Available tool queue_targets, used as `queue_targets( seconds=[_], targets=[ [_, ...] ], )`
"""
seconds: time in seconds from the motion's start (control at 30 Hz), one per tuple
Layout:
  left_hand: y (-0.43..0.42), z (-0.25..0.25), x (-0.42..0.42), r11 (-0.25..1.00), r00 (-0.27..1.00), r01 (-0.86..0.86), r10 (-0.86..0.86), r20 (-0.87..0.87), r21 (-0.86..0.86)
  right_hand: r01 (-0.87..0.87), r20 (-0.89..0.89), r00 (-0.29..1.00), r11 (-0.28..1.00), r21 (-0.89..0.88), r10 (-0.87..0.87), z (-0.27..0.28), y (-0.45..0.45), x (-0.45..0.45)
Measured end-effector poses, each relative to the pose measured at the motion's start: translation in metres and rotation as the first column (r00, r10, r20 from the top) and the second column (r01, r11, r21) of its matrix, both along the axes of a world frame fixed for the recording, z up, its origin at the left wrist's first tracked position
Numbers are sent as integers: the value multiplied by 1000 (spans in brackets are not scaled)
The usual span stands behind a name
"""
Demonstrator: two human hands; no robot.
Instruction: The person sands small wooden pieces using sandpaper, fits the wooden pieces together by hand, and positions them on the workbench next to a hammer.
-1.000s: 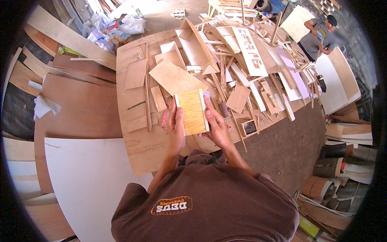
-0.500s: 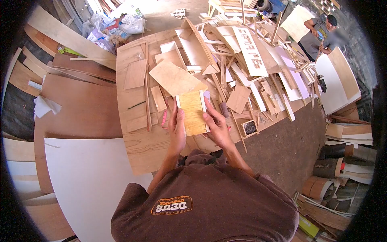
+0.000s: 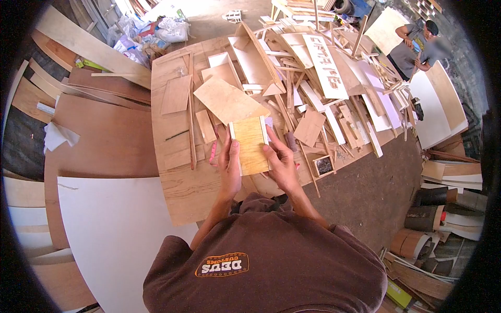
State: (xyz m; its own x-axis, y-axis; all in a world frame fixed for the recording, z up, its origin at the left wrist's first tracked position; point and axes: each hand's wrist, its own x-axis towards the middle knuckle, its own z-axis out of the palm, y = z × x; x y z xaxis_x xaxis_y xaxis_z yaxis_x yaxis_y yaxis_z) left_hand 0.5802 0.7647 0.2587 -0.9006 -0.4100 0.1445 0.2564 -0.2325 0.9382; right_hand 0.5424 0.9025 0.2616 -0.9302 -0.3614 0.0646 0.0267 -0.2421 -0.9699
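A small wooden box (image 3: 249, 146), yellowish on its flat face with pale strips along both sides, is held up in front of my chest. My left hand (image 3: 229, 161) grips its left edge, thumb on the face. On the opposite edge my right hand (image 3: 280, 163) is closed the same way. Whether the box is hollow behind cannot be seen. Just beyond it, a light plywood board (image 3: 229, 100) lies on the worktable (image 3: 180, 195). Something pink (image 3: 213, 153) shows beside my left hand.
Wood offcuts and a stencilled white board (image 3: 326, 68) crowd the table's right half. A small frame with a dark inside (image 3: 323, 165) sits by its front edge. Large sheets (image 3: 109, 219) lean at left. A person (image 3: 409, 49) stands at far right. Curved pieces (image 3: 425, 216) are stacked lower right.
Almost nothing differs. The view has shifted very slightly, and both hands keep the same hold on the box.
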Motion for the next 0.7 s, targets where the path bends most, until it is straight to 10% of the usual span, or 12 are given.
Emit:
queue_targets(
  seconds=[0.7],
  targets=[
    [-1,-6,-3,991,994,-76,85,75,-106,-18,16,1000,1000,-14,19,5,-1,-6]
  ],
)
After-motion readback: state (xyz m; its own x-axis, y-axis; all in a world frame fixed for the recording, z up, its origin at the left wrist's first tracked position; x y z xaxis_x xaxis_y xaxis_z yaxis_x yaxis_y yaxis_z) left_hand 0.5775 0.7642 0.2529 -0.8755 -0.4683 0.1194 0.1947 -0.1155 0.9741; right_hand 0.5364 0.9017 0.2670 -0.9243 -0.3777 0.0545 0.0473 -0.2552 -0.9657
